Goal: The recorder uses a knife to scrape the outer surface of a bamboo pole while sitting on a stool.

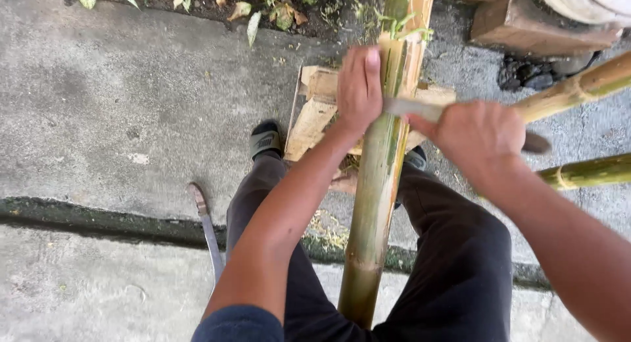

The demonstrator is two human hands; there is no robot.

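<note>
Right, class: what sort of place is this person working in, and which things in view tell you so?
Probably an outdoor yard or work area beside a garden bed. The signs: rough concrete ground, soil with fallen leaves along its edge, and bamboo poles lying by the bamboo stem being cut.

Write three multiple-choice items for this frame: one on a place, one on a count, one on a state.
1. Where does the long blade lie?
A. On the concrete left of the person's leg
B. Across the lap
C. On the wooden block

2. How many bamboo poles enter from the right edge?
A. One
B. Two
C. Four

3. What is the right hand doing?
A. Resting open on a knee
B. Gripping a knife set against the bamboo stalk
C. Holding a sandal

Answers: 1 A, it lies flat on the ground there. 2 B, an upper and a lower pole show. 3 B, the blade meets the stalk beside the left hand.
</note>
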